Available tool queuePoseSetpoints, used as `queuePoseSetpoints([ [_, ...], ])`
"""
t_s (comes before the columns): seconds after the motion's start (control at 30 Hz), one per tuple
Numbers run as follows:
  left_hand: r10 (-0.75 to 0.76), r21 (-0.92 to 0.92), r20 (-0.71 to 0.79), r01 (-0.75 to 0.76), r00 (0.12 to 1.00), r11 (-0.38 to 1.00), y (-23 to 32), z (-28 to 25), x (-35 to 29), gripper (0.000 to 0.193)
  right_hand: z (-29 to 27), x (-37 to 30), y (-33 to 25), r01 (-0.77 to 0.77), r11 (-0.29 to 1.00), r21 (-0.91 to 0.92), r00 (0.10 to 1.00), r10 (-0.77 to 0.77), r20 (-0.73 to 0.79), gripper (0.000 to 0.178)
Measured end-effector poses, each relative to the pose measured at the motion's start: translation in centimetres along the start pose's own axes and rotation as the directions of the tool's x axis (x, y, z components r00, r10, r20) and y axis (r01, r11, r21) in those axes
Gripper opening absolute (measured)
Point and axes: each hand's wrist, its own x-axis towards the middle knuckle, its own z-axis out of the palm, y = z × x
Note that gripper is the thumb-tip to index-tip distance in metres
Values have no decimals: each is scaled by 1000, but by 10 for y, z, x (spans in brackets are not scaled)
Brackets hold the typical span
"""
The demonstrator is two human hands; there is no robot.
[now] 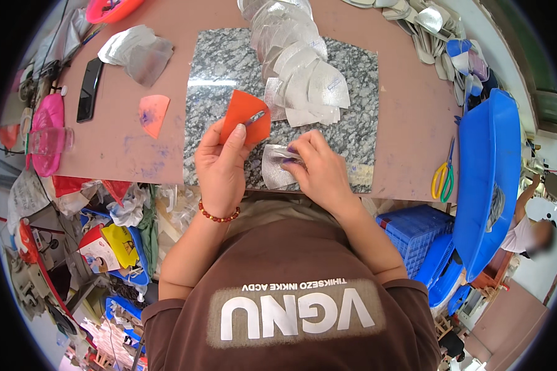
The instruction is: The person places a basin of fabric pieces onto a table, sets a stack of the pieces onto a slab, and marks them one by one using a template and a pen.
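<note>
In my left hand (224, 154) is an orange curved piece (236, 110), held up over the granite slab (220, 55) with the thumb across its face. A small grey mark or slot shows on that piece beside the thumb. My right hand (320, 167) pinches a silver sheet piece (273, 170) at its right edge, low over the slab's front part. The fingertips look purple-stained. Just beyond both hands, a long overlapping row of similar silver pieces (328, 86) lies across the slab.
Left on the table are a stack of silver pieces (150, 62), an orange-pink piece (155, 114) and a black phone (90, 91). Scissors (442, 179) with yellow and green handles lie at right, beside a large blue tub (486, 185). More cut pieces (424, 37) pile up at the far right.
</note>
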Motion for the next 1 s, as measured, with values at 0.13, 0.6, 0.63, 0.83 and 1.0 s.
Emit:
queuePoseSetpoints([
  [0.13,-142,-50,58,145,988,988,-3,4,6,21,1,-3,3,20,1000,-19,1000,-20,5,25],
  [0.6,233,755,487,-540,842,371,-4,-10,-20,26,-53,59,15,8,985,170,839,86,-538,28],
  [0.63,216,708,616,-652,758,270,-9,-12,-22,29,-51,53,15,23,975,223,877,88,-473,23],
  [0.83,102,659,743,-749,662,67,-21,-19,-38,46,-38,6,13,137,909,393,942,3,-334,8],
  [1.0,108,659,740,-748,664,80,-21,-20,-37,40,-31,-19,27,129,905,405,956,-5,-294,19],
])
